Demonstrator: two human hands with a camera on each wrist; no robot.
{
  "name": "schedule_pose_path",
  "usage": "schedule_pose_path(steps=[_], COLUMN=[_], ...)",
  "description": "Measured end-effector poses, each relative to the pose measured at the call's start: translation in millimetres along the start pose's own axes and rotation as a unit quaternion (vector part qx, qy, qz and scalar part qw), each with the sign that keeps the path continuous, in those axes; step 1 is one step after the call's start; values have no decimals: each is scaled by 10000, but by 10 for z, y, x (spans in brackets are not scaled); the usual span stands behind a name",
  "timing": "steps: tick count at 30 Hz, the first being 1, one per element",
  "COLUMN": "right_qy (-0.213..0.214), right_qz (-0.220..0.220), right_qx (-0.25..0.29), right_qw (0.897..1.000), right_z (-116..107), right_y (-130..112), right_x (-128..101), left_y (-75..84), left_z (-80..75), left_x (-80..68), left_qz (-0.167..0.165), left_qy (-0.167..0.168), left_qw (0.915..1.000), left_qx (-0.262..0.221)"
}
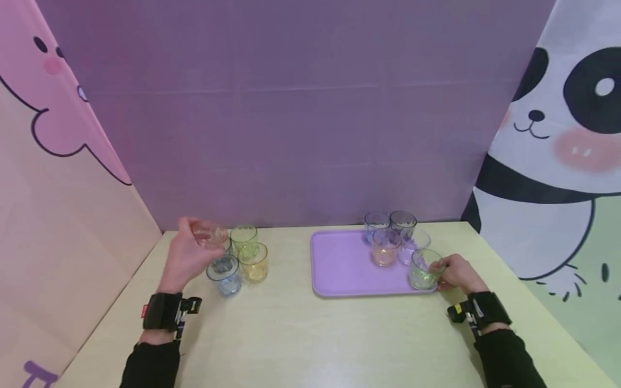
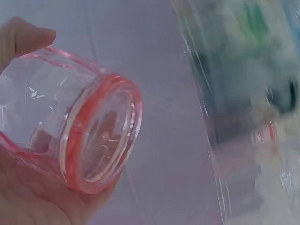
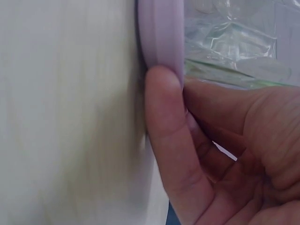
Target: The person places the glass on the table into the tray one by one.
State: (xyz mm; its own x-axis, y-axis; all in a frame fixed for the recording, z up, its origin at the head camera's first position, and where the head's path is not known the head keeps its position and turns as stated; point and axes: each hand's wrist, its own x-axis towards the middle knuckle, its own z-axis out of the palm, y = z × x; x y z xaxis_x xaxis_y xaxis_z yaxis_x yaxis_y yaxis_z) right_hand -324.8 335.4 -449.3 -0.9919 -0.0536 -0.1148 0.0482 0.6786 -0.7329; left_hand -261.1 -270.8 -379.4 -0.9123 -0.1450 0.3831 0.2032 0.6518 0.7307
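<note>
A clear glass with a pink tint [image 1: 209, 233] is in my left hand [image 1: 186, 258], raised over the left group of glasses. In the left wrist view its thick pinkish-red base [image 2: 101, 136] faces the camera, thumb and fingers around its sides. My right hand [image 1: 458, 274] is at the front right corner of the purple tray [image 1: 339, 269]. In the right wrist view it pinches the tray's rim [image 3: 161, 33], one finger along the outer edge. A green-tinted glass [image 1: 421, 272] stands on the tray at that corner, right beside those fingers.
Left of the tray stand a blue glass [image 1: 225, 277], a yellow glass [image 1: 254, 264] and a green glass [image 1: 243, 237]; another is partly hidden by my left hand. Blue [image 1: 375, 226], dark [image 1: 404, 221], amber [image 1: 385, 250] and purple [image 1: 412, 248] glasses stand towards the tray's right side.
</note>
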Motion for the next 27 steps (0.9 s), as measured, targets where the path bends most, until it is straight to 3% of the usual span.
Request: schedule_pose_path(steps=[16,22,27], right_qy=[24,2,35], right_qz=[-72,17,25], right_qx=[-47,32,-38], right_qw=[10000,10000,10000], right_z=[16,9,13], right_y=[43,36,37], right_x=[20,19,31], left_y=[319,553,717], left_z=[531,764,950], left_x=[61,29,8], left_qz=[191,509,705], left_qy=[270,-192,-582], left_qw=[9960,9889,9748], left_qx=[-832,-1384,-2033])
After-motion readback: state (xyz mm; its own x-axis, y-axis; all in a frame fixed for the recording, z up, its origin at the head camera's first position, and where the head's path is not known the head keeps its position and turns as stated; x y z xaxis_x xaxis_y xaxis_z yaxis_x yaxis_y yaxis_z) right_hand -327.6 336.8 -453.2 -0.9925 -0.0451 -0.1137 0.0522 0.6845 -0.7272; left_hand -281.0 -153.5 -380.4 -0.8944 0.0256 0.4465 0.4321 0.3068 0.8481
